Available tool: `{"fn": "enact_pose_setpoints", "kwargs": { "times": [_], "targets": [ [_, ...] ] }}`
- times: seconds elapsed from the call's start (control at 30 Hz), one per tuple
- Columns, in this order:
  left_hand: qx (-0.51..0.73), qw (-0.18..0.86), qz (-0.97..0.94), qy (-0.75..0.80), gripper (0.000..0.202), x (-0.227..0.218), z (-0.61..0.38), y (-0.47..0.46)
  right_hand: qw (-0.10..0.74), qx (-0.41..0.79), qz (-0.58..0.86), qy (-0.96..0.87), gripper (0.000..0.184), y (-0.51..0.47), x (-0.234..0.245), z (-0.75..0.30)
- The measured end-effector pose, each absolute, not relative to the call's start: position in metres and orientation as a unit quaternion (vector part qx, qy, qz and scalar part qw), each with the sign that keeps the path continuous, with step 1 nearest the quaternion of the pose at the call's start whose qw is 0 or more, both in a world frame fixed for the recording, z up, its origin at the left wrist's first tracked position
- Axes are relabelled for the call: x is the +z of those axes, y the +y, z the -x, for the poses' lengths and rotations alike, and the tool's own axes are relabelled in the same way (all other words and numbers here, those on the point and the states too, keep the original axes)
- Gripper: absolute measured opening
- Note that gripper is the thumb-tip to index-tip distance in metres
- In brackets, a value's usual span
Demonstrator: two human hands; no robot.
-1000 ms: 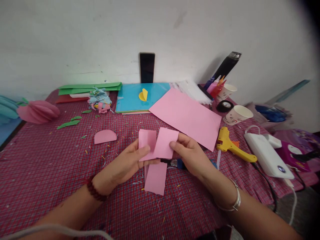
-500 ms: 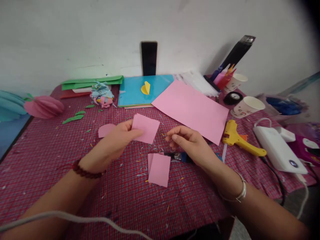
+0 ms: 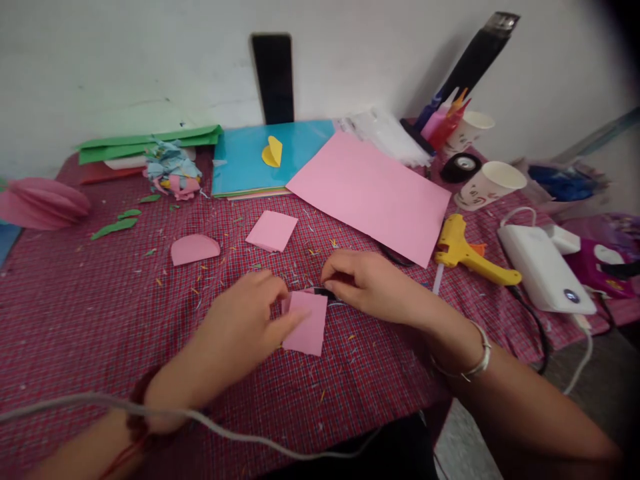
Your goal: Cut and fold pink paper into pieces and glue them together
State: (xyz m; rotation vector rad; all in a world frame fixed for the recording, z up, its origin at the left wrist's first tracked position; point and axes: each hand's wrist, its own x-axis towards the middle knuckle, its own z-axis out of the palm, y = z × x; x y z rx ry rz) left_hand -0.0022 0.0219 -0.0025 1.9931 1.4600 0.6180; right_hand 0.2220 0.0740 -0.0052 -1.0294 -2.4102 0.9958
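My left hand (image 3: 250,327) is at the left edge of a small stack of pink paper squares (image 3: 311,333) lying on the table. Its thumb reaches over the top piece, apart from the fingers, and the hand is slightly blurred. To the right, my right hand (image 3: 367,283) is open, its fingers curved and a gap between thumb and forefinger. Under its fingertips lies a dark, narrow tool (image 3: 325,293), mostly hidden by the hand. Beyond my hands lie another pink paper square (image 3: 273,231) and a folded pink paper piece (image 3: 195,249) with a rounded top.
A large pink sheet (image 3: 373,193) overlaps the blue paper pack (image 3: 240,157). On the right are a yellow glue gun (image 3: 463,253), paper cups (image 3: 493,185) and a white power bank (image 3: 545,270). A white cable (image 3: 215,427) crosses in front. Paper scraps dot the checked cloth.
My left hand has put its pink square down on the table and moved down to the nearer pink squares. My right hand has shifted slightly left. The view has turned a little.
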Motion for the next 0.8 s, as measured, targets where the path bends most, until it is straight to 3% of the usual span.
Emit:
{"fn": "enact_pose_setpoints", "kwargs": {
  "times": [0.1,0.2,0.33,0.5,0.6,0.8],
  "targets": [
    [0.226,0.324,-0.716,0.575,0.028,-0.020,-0.006,0.004,0.162,0.357,0.360,-0.846,0.013,0.073,-0.010,-0.221],
    [0.213,0.320,-0.713,0.587,0.019,-0.027,-0.011,-0.001,0.154,0.365,0.350,-0.849,0.015,0.073,-0.014,-0.219],
    [0.296,0.372,-0.673,0.567,0.020,-0.019,-0.011,-0.004,0.187,0.394,0.356,-0.827,0.014,0.074,-0.012,-0.220],
    [0.396,0.533,-0.488,0.567,0.018,-0.012,0.001,0.003,0.293,0.598,0.268,-0.697,0.018,0.069,-0.003,-0.217],
    [0.424,0.620,-0.391,0.532,0.027,-0.015,0.000,0.010,0.295,0.682,0.222,-0.632,0.022,0.064,-0.005,-0.212],
    [0.442,0.699,-0.278,0.489,0.019,-0.020,-0.012,0.012,0.283,0.742,0.230,-0.563,0.026,0.062,-0.018,-0.201]
  ]
}}
